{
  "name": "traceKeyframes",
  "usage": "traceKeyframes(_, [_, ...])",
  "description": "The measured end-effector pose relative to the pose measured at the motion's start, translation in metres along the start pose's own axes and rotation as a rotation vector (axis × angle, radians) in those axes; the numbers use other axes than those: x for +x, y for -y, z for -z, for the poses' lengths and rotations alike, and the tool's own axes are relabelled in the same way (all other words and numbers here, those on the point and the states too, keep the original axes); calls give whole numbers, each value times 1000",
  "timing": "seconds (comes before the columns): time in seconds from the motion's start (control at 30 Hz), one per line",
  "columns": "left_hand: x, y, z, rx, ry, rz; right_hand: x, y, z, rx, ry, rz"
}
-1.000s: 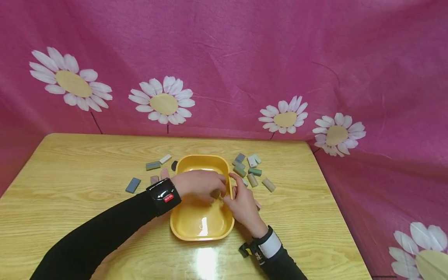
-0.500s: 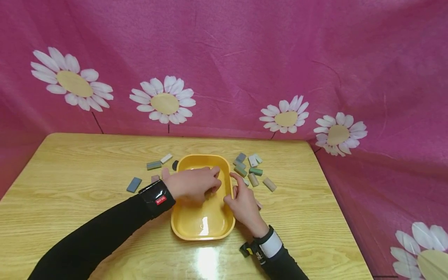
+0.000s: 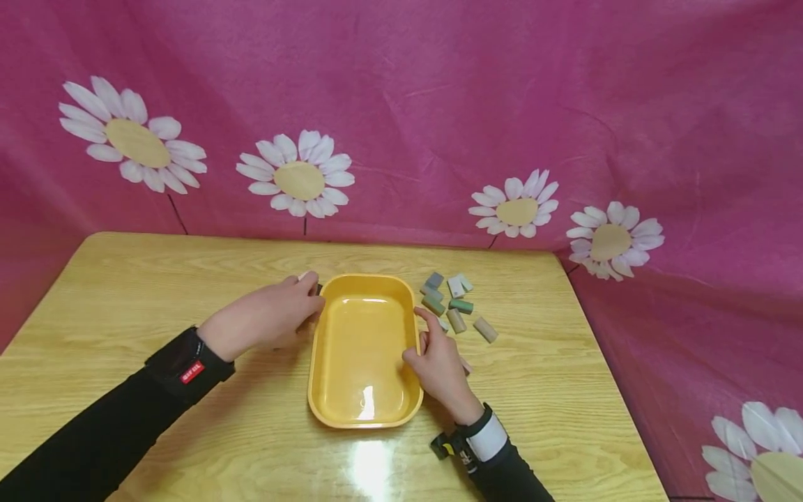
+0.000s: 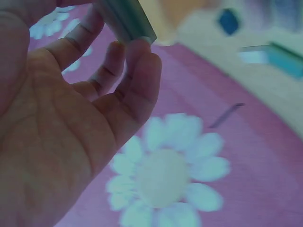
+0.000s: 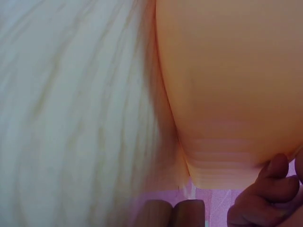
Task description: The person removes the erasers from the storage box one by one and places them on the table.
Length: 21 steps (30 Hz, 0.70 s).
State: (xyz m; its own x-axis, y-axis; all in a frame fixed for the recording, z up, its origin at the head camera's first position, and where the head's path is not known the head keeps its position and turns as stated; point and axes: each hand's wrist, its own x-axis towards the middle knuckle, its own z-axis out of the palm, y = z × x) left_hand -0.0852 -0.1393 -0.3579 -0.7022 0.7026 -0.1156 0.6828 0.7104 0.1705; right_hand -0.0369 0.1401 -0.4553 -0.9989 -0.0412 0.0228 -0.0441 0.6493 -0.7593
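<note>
My left hand (image 3: 270,314) is above the table just left of the yellow tray (image 3: 315,376), fingertips right at the tray's left rim. In the left wrist view its fingers pinch a small grey-green block (image 4: 127,20); in the head view the hand hides this block. On the tray's right side my right hand (image 3: 442,373) grips the rim, thumb over the edge and the other fingers along the outside wall. A white block (image 3: 304,277) and a dark piece (image 3: 319,287) peek out beside the left fingers, and the hand and forearm cover the other blocks there.
Right of the tray lie several small blocks, among them a green block (image 3: 461,306), a tan block (image 3: 486,330) and a pink block (image 3: 466,366) beside the right hand. A pink cloth (image 3: 401,139) with daisies hangs behind the wooden table (image 3: 552,390).
My left hand has moved out of the tray to the left, over the blocks beside it. The right hand stays at the tray's right rim.
</note>
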Motion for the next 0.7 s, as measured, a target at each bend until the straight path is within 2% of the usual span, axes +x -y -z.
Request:
traceKeyframes(0.13, [-13,8,-24,-84,36,13,0,0,0,-1,8,-6])
traceKeyframes(0.2, [-18,8,-36,-122,70,36,0,0,0,-2,8,-4])
traceKeyframes(0.37, [-27,0,-60,-92,109,81,-1,1,-1,-35,-2,13])
traceKeyframes(0.53, [-32,-5,-75,-51,36,39,-2,1,0,-85,-6,33])
traceKeyframes(0.7, [-38,-6,-75,-47,-40,34,-3,1,2,-141,-24,72])
